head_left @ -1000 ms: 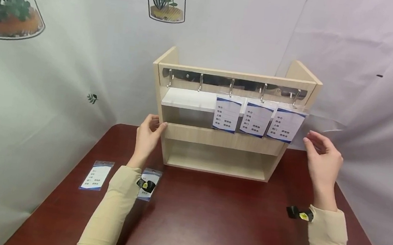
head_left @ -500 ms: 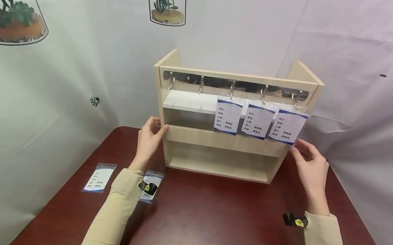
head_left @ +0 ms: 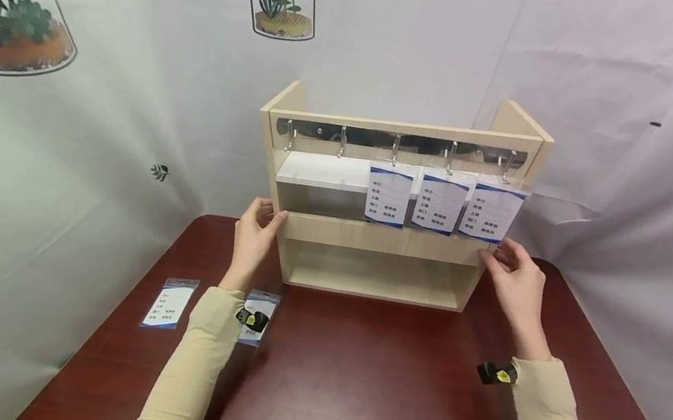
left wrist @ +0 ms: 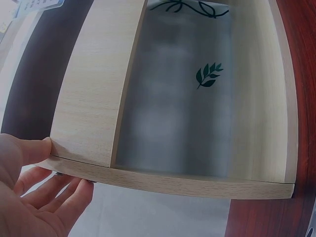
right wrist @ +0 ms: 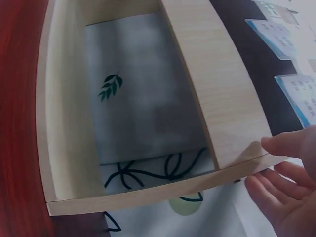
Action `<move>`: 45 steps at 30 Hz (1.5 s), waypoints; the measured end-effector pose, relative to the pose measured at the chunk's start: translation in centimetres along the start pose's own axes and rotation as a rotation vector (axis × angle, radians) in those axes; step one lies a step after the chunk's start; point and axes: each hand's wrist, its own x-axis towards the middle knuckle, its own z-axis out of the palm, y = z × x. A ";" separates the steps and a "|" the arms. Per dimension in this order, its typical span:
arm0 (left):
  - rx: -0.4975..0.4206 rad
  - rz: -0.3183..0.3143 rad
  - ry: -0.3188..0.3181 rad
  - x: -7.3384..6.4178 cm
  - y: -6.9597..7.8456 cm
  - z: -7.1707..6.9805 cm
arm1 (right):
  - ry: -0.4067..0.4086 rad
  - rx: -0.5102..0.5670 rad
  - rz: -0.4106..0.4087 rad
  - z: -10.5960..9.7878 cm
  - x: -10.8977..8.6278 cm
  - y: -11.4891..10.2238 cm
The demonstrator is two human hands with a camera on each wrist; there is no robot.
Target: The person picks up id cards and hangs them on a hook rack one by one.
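Observation:
A pale wooden shelf (head_left: 383, 238) with a metal hook rail stands on the dark red table. My left hand (head_left: 252, 235) grips its left side panel, thumb on the front edge and fingers around the outside. On the opposite side, my right hand (head_left: 518, 279) holds the right panel the same way, with the thumb (right wrist: 281, 143) at the end of the crossboard. Three name badges hang from the middle and right hooks: one badge (head_left: 389, 199), a second badge (head_left: 439, 204) beside it, and a third badge (head_left: 490, 214) just above my right hand.
On the table's left lies a flat badge (head_left: 168, 304). Another badge (head_left: 266, 304) lies partly hidden behind my left wrist strap. The two leftmost hooks (head_left: 290, 137) carry no badge. A white printed curtain (head_left: 405, 44) closes in the back and sides.
My right hand has moved left from beside the shelf onto its right panel and taken hold there. The left hand has kept its grip on the left panel.

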 end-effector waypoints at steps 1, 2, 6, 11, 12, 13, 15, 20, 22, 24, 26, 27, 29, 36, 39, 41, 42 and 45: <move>0.002 0.000 0.000 0.0 0.0 0.0 | 0.009 -0.002 -0.003 0.2 0.0 0.0; 0.000 0.000 0.002 0.0 0.0 -0.1 | 0.019 -0.003 -0.007 0.3 0.1 0.1; 0.006 -0.002 0.003 -0.3 0.0 -0.1 | 0.055 -0.024 -0.023 0.8 0.0 0.4; 0.005 -0.005 0.000 -0.5 0.0 -0.2 | 0.097 -0.058 -0.053 0.7 -0.1 0.6; 0.004 -0.005 0.002 -0.5 0.1 -0.1 | 0.103 -0.067 -0.061 0.7 -0.1 0.6; 0.002 -0.005 0.003 -0.5 0.1 -0.1 | 0.109 -0.077 -0.071 0.7 -0.1 0.6; -0.002 -0.003 0.003 -0.4 0.1 -0.1 | 0.118 -0.094 -0.089 0.6 0.0 0.7; -0.003 -0.003 -0.007 -0.4 0.1 0.0 | 0.123 -0.118 -0.116 0.4 0.1 0.8; -0.001 -0.004 -0.009 -0.3 0.0 0.0 | 0.118 -0.124 -0.116 0.3 0.2 0.8; -0.001 -0.002 -0.014 -0.2 0.0 0.1 | 0.113 -0.135 -0.112 0.3 0.3 0.9; -0.002 0.003 -0.021 -0.1 0.0 0.1 | 0.106 -0.134 -0.102 0.2 0.4 1.0; -0.004 0.005 -0.021 -0.1 0.1 0.1 | 0.101 -0.130 -0.097 0.2 0.5 1.0; -0.005 0.008 -0.021 0.0 0.1 0.1 | 0.089 -0.116 -0.087 0.2 0.6 1.0; -0.017 0.012 -0.023 0.2 0.3 0.1 | 0.053 -0.096 -0.066 0.1 0.9 0.8; -0.021 0.013 -0.038 0.2 0.2 0.0 | 0.046 -0.104 -0.062 0.1 1.0 0.9; -0.012 0.016 -0.056 0.3 0.1 -0.2 | 0.041 -0.114 -0.062 0.1 0.9 1.0; -0.005 0.018 -0.066 0.3 0.1 -0.3 | 0.039 -0.116 -0.062 0.1 0.9 1.0; 0.017 0.021 -0.099 0.3 0.0 -0.7 | 0.030 -0.125 -0.061 0.1 0.8 1.0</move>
